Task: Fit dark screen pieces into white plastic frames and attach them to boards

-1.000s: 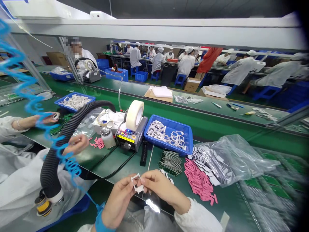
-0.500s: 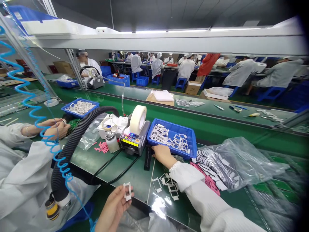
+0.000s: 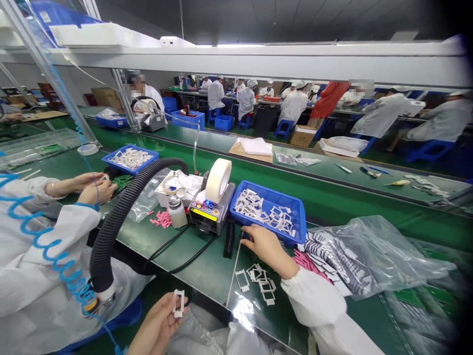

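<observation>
Head-worn view, facing forward and down

The tape dispenser [image 3: 212, 209] stood on the workbench [image 3: 210, 266], with a bottle [image 3: 177, 213] on its left and a tray of frames [image 3: 273, 190] on its right. Loose frames [image 3: 256, 281] lay before the tray, the right hand [image 3: 268, 249] just behind them, and a plastic bag [image 3: 373, 256] lay further right. The left hand [image 3: 157, 328] held one frame [image 3: 179, 303] in front of the workbench's edge.

Ceiling: dark panelled ceiling [image 3: 295, 19] along the top of the frame
Light: thin white strip lamps [image 3: 273, 45] below it
Overhead: long white shelf beam [image 3: 258, 61] across the upper frame
Furniture: green-topped workbench [image 3: 332, 190] at right of centre, blue plastic stool [image 3: 284, 128] beyond it
</observation>
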Motion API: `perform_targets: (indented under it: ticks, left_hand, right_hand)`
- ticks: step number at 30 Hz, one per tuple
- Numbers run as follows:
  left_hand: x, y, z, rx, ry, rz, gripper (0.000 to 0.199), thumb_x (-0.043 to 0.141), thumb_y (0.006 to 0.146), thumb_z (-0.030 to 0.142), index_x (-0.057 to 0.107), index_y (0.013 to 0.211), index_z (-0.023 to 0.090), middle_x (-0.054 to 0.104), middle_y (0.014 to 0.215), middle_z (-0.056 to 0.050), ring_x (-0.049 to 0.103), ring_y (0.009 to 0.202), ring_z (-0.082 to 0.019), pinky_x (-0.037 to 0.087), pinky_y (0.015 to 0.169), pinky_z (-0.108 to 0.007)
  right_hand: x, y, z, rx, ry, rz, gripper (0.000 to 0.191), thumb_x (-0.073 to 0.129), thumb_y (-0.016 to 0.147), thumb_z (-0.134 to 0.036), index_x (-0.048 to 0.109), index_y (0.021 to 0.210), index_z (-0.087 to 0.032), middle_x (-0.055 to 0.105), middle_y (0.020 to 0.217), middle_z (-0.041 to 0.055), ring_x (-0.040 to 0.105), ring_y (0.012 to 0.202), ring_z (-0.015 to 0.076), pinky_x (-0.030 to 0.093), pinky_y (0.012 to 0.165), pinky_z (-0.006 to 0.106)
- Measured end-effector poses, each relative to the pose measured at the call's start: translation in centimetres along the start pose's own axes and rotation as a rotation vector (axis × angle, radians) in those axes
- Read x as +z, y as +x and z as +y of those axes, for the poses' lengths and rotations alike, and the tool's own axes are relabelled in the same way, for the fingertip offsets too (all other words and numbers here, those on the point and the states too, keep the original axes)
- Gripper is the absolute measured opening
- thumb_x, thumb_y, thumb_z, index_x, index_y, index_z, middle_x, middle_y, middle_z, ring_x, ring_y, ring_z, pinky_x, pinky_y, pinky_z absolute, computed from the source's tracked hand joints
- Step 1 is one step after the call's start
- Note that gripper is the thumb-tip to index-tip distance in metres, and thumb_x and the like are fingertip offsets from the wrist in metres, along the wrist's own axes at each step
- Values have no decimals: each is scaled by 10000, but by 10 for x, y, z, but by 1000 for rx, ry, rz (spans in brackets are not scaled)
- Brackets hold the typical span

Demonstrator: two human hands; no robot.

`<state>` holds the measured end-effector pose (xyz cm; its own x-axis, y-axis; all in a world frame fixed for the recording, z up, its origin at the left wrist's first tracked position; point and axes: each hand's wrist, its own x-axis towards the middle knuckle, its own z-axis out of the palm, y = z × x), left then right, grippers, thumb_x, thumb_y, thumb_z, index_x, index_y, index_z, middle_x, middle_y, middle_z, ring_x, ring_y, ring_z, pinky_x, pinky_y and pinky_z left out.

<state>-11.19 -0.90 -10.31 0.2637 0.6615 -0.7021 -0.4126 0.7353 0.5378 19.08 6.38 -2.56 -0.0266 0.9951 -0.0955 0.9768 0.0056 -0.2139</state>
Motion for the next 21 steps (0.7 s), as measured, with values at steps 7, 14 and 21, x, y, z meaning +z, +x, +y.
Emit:
perform_targets:
  ticks: [7, 14, 21]
  left_hand:
    - [-52, -3, 5, 65, -246, 191, 196, 652, 761, 104, 626, 955, 114, 718, 871, -102, 688, 773, -190, 549, 654, -258]
    - [-105, -9, 37, 306, -378, 293, 276, 511, 810, 36, 617, 1053, 112, 714, 861, -77, 686, 813, -172, 559, 732, -264]
    - [-127, -27, 51, 392, -288, 199, 137, 641, 732, 54, 682, 851, 106, 718, 772, -60, 669, 726, -169, 535, 707, -247]
  right_hand:
    - [-4, -11, -20, -139, 196, 82, 328, 533, 854, -219, 567, 1166, -124, 615, 1127, 139, 585, 1027, 248, 451, 895, 396]
    - [60, -12, -164, -628, 636, -361, 302, 660, 741, -200, 648, 1041, -164, 656, 891, 57, 597, 760, 174, 459, 734, 285]
    - [147, -2, -276, -540, 1002, -571, 198, 570, 831, -158, 619, 1017, -111, 634, 806, 21, 609, 703, 119, 490, 649, 214]
